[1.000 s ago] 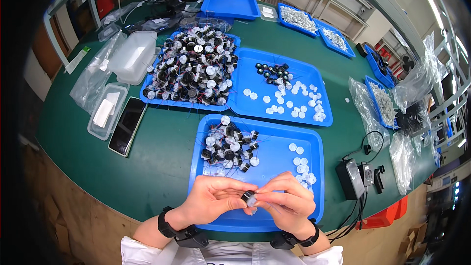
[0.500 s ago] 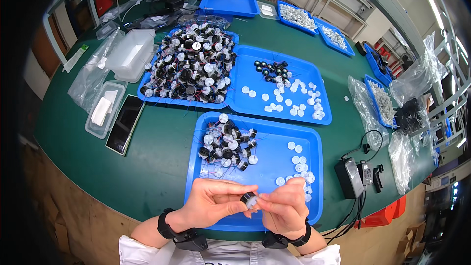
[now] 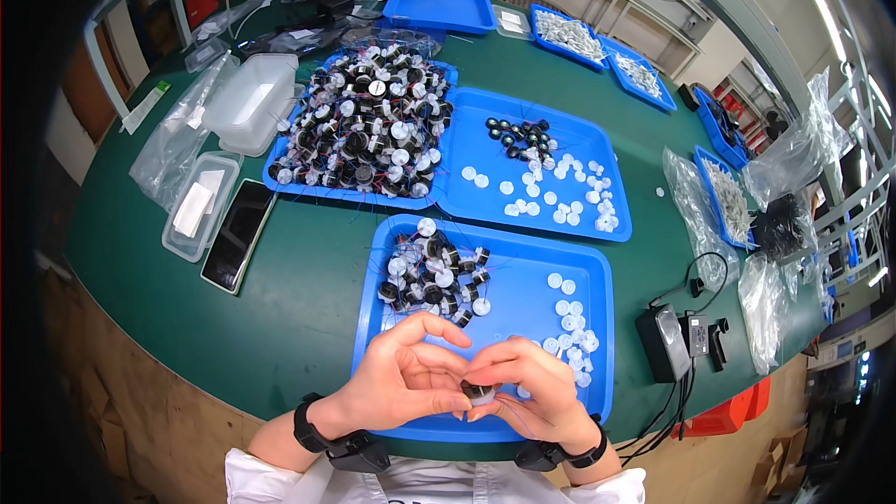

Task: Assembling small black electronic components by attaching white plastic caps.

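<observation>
A small round part [image 3: 479, 393], black on top with a translucent white cap below, is held between my hands over the near edge of the front blue tray [image 3: 509, 266]. My right hand [image 3: 537, 387] pinches it, fingertips on the black top and thumb under the white cap. The thumb of my left hand [image 3: 406, 378] presses its left side, while the index finger arches up off it; the other left fingertips are partly hidden behind. In that tray, wired black-and-white parts [image 3: 434, 275] are heaped at left, and loose white caps [image 3: 571, 317] lie at right.
Behind stand a blue tray [image 3: 271, 177] piled with wired parts and another blue tray [image 3: 532, 224] holding black parts and white caps. A phone [image 3: 238, 238] and clear plastic boxes [image 3: 210, 210] lie left. Black power adapters [image 3: 663, 341] with cables and plastic bags [image 3: 695, 215] lie right.
The part has turned from tilted sideways to black side up, white cap down. My left index finger has lifted off; my right hand has shifted its fingertips onto the part's top.
</observation>
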Motion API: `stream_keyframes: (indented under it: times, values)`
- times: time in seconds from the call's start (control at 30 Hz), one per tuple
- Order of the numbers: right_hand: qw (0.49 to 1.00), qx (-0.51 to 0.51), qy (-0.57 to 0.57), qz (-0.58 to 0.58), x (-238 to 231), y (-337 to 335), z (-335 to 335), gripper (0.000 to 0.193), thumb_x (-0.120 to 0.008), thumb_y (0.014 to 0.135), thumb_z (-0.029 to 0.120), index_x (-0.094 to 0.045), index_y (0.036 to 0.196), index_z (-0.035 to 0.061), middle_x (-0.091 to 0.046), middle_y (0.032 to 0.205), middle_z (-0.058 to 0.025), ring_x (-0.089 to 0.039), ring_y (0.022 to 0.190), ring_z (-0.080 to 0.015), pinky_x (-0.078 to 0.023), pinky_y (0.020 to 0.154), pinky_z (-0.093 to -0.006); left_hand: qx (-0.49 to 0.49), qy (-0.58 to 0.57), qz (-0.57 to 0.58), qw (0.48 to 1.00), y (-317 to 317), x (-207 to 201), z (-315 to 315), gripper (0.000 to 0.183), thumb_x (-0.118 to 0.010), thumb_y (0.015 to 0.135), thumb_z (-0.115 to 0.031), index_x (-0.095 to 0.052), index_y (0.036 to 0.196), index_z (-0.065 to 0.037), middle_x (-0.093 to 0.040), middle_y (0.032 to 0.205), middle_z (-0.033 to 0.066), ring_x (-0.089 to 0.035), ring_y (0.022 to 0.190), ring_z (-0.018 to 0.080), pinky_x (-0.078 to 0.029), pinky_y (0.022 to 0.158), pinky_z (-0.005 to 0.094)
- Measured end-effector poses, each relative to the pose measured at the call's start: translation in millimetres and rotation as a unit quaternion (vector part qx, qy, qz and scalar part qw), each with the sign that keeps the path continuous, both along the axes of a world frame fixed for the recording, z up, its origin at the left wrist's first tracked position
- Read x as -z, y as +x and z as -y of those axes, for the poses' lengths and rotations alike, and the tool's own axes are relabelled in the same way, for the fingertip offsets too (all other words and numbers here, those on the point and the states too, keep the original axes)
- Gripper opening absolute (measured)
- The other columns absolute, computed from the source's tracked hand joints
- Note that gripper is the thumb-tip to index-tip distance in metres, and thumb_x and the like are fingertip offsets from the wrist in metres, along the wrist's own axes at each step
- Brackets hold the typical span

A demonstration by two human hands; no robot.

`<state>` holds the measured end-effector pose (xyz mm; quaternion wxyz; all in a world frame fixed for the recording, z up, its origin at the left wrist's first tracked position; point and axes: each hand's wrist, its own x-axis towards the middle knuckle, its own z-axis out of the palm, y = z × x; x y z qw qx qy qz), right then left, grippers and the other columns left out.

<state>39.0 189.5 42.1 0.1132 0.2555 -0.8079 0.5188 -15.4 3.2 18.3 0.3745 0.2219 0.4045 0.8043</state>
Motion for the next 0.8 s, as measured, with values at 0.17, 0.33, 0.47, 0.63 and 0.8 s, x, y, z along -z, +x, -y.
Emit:
stream_keyframes:
  times: [0.17, 0.33, 0.47, 0.63, 0.8]
  values:
    - [0.996, -0.001, -0.086, -0.006, 9, 2, 7, 0.033, -0.072, 0.069, 0.002, -0.059, 0.099, -0.0003, -0.061, 0.088, -0.0112, -0.058, 0.077, -0.0218, -0.048, 0.062, -0.029, -0.04, 0.033, -0.001, 0.999, 6, 9, -2, 0.034, -0.062, 0.077, 0.01, -0.041, 0.104, 0.003, -0.061, 0.096, 0.0194, -0.065, 0.078, 0.0213, -0.055, 0.067, 0.0302]
    - [0.995, 0.02, -0.083, 0.051, 6, 5, 11, 0.032, -0.072, 0.07, 0.004, -0.062, 0.101, -0.0002, -0.06, 0.087, -0.0098, -0.055, 0.074, -0.0188, -0.044, 0.062, -0.0261, -0.095, 0.039, -0.002, 0.995, 11, 11, -4, 0.027, -0.061, 0.077, 0.011, -0.042, 0.095, 0.003, -0.062, 0.089, 0.0197, -0.065, 0.075, 0.022, -0.056, 0.062, 0.0309]
    - [0.994, 0.037, -0.104, 0.025, 13, 4, 13, 0.03, -0.072, 0.071, 0.006, -0.064, 0.099, -0.0001, -0.06, 0.088, -0.0096, -0.055, 0.075, -0.0192, -0.044, 0.064, -0.0273, -0.121, 0.05, -0.015, 0.991, 14, 11, -5, 0.022, -0.061, 0.078, 0.01, -0.044, 0.09, 0.002, -0.062, 0.087, 0.0198, -0.065, 0.074, 0.022, -0.056, 0.06, 0.0299]
    - [0.996, 0.061, -0.056, -0.03, 12, -2, 12, 0.026, -0.072, 0.07, 0.01, -0.065, 0.092, -0.0004, -0.062, 0.085, -0.0084, -0.055, 0.073, -0.0203, -0.043, 0.065, -0.0289, -0.14, 0.06, -0.021, 0.988, 14, 11, -8, 0.019, -0.061, 0.079, 0.009, -0.044, 0.088, 0.003, -0.062, 0.088, 0.0194, -0.066, 0.074, 0.022, -0.055, 0.06, 0.0286]
    - [0.993, 0.097, -0.057, -0.029, 15, 6, 15, 0.025, -0.073, 0.07, 0.011, -0.065, 0.09, -0.0012, -0.062, 0.084, -0.0091, -0.055, 0.069, -0.0196, -0.041, 0.061, -0.028, -0.114, 0.017, -0.035, 0.993, 15, 10, -7, 0.019, -0.062, 0.079, 0.007, -0.045, 0.087, 0.003, -0.063, 0.086, 0.0189, -0.066, 0.075, 0.0219, -0.055, 0.062, 0.0283]
